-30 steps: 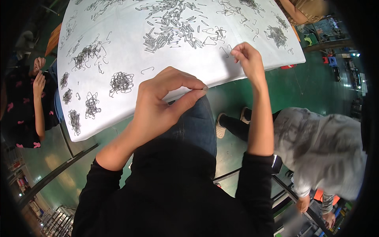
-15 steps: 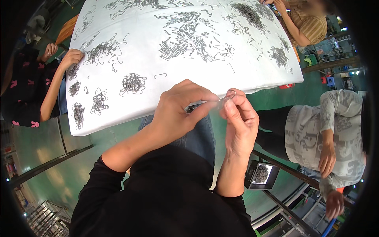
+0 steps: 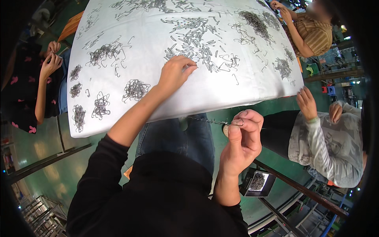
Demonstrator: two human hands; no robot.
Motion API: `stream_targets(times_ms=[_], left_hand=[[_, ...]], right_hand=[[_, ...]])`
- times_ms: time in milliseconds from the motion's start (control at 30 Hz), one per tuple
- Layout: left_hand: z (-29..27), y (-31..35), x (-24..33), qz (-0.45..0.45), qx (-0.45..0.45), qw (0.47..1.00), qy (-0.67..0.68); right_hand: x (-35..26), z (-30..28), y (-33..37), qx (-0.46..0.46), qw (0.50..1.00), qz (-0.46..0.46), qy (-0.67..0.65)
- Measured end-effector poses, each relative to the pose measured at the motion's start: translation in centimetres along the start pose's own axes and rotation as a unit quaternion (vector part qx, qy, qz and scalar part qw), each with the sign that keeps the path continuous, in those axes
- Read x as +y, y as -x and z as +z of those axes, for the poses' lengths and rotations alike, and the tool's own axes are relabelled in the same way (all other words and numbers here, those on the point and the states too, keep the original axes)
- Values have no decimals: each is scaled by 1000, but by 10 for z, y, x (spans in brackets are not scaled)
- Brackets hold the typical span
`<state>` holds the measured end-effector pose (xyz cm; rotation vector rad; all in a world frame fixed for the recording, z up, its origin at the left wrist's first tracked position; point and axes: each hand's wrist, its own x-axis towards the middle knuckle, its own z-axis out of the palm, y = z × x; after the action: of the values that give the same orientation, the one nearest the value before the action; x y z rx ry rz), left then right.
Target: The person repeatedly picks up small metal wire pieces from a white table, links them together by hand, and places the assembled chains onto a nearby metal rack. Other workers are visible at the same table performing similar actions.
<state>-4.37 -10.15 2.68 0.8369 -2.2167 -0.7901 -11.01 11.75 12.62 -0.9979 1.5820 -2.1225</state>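
Note:
My left hand [image 3: 173, 77] reaches over the white-covered table [image 3: 205, 89]. Its thumb and forefinger come together at the lower edge of a spread of small, narrow metal pieces [image 3: 191, 37]. Whatever lies between those fingertips is too small to make out. Off the table's near edge, my right hand [image 3: 244, 140] is raised with thumb and fingers pinched on a thin metal wire piece [image 3: 239, 122]. A thin, dark, chain-like strand [image 3: 205, 119] shows to the left of those fingertips; whether it joins the held piece I cannot tell.
Tangled heaps of wire hooks [image 3: 135, 90] lie on the table's left side, with more hooks [image 3: 254, 23] at the far right. Co-workers stand at the left, far right and right; one hand [image 3: 307, 103] is by the table's right corner. A dark tray [image 3: 258, 182] stands lower right.
My left hand has left my right hand and moved up and forward to the metal pieces. My right hand stays pinched, slightly lower. The right co-worker's hand has come up to the table corner.

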Motion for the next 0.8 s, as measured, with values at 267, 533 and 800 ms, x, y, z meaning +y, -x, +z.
stream_targets(times_ms=[267, 533, 800], left_hand=[[37, -17, -42, 185, -76, 944, -264], [-20, 9, 59, -96, -97, 970, 203], [-63, 49, 142, -157, -107, 894, 407]], right_hand=[[2, 0, 3, -12, 1000, -17, 16], [8, -4, 7, -30, 996, -23, 81], [13, 0, -1, -25, 989, -43, 138]])
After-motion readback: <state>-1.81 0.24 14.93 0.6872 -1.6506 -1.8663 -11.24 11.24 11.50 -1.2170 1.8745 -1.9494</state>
